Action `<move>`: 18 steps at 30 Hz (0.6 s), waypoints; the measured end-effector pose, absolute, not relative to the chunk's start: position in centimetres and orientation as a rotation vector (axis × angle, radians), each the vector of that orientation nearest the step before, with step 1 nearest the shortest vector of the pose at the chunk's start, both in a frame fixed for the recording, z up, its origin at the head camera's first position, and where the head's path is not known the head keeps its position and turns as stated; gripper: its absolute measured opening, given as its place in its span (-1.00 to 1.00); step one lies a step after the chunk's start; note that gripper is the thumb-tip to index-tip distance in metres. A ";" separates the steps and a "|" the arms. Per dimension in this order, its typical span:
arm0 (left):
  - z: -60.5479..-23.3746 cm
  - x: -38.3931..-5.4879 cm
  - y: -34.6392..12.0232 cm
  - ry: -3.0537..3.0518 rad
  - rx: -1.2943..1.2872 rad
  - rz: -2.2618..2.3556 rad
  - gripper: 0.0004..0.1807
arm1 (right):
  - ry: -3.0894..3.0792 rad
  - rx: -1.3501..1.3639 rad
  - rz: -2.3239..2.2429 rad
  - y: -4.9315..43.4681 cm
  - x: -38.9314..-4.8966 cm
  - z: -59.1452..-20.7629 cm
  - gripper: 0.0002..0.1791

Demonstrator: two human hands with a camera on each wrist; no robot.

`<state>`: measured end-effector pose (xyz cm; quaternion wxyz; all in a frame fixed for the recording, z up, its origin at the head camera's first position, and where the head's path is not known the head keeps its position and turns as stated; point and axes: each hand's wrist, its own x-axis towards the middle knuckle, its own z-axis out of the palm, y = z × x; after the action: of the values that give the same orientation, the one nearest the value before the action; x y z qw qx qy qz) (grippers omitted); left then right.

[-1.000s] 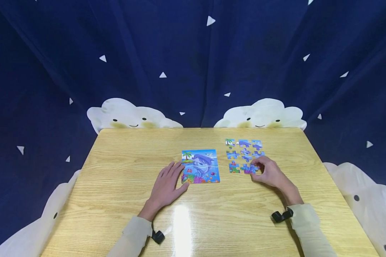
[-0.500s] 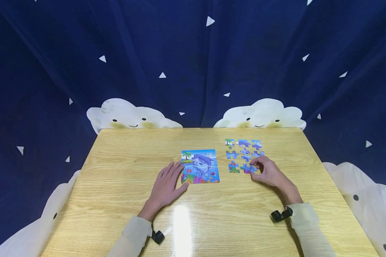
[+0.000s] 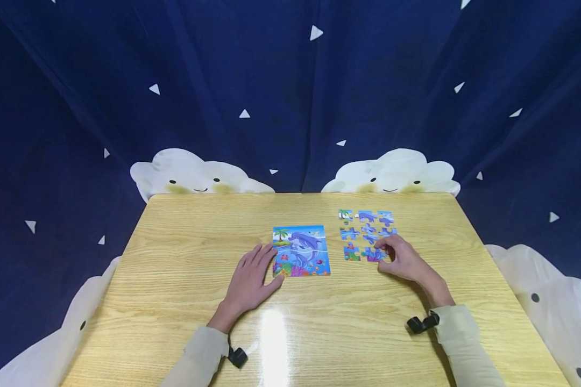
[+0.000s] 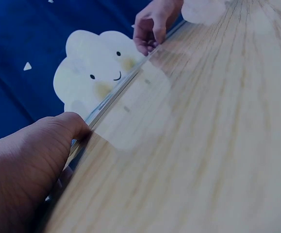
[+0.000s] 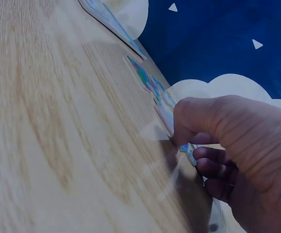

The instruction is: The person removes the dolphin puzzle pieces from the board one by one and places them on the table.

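Observation:
A square board with a dolphin picture (image 3: pixel 302 251) lies flat in the middle of the table. My left hand (image 3: pixel 248 282) rests at its left edge, fingers spread and fairly straight, thumb by the near corner. To the right, small puzzle pieces are laid out in rows, slightly apart. My right hand (image 3: pixel 403 259) is at the right end of the nearest row, thumb and fingertips pinching a blue puzzle piece (image 5: pixel 183 147) that they mostly cover. Beside it lies a coral-patterned piece (image 3: pixel 373 254), and left of that a crab piece (image 3: pixel 351 253).
The wooden table (image 3: pixel 174 236) ends at a dark blue curtain (image 3: pixel 290 97) with white clouds and triangles. Farther puzzle rows include a palm-tree piece (image 3: pixel 345 215) and a dolphin piece (image 3: pixel 366 216). A bright reflection shows near the front.
My right hand has shifted very slightly left at the nearest row, its fingers still pinching. The left hand and the dolphin board stay where they were.

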<state>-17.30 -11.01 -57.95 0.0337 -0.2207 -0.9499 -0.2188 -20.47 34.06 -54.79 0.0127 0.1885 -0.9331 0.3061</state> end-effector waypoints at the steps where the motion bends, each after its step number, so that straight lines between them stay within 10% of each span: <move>1: -58.0 -17.3 -11.0 -2.920 -0.679 -0.672 -0.18 | -2.908 0.591 0.946 34.0 -20.4 -54.7 -0.54; 18: -57.9 -17.3 -11.0 -2.901 -0.690 -0.671 -0.19 | -2.753 0.722 0.997 29.6 -19.4 -53.1 -0.64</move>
<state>-17.29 -11.01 -57.90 0.0427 -0.2254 -0.9483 -0.2195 -19.44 29.59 -53.08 0.0630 0.2391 -0.9111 0.3299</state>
